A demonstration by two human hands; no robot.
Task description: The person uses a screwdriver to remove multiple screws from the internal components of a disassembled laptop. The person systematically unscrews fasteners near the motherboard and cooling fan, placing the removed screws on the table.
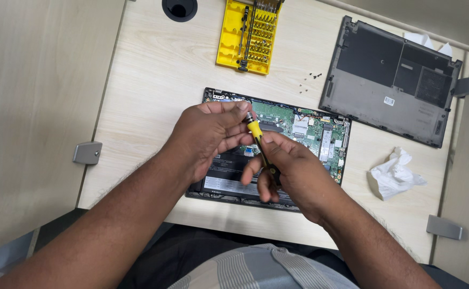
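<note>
- Both hands meet over an opened laptop lying on a pale wood worktop.
- Right hand: fingers curled shut around the lower, black part of a screwdriver; the handle runs up and to the left out of the fist.
- Left hand: fingers pinched together at the top end of the screwdriver, thumb and fingertips closing on the metal collar just above the yellow band. Whether a bit sits in that end I cannot tell; the fingers cover it.
- Screwdriver: yellow and black, tilted, held in the air between the two hands, above the middle of the laptop, not touching it.
- Laptop: base only, underside up, cover off. Green circuit board shows on the right half; a black battery with a white label strip lies along the near edge, partly hidden under the hands.
- Cover: grey panel, inner face up, lying on the worktop to the right and beyond the laptop, slightly skewed, just apart from it.
- Screws: a few small dark ones loose on the worktop between the bit case and the cover.
- Bit case: yellow, open, rows of bits in it, at the far edge beyond the laptop.
- Tissue: crumpled, white, right of the laptop, near the right forearm.
- Cable hole: round, black, far left of the bit case.
</note>
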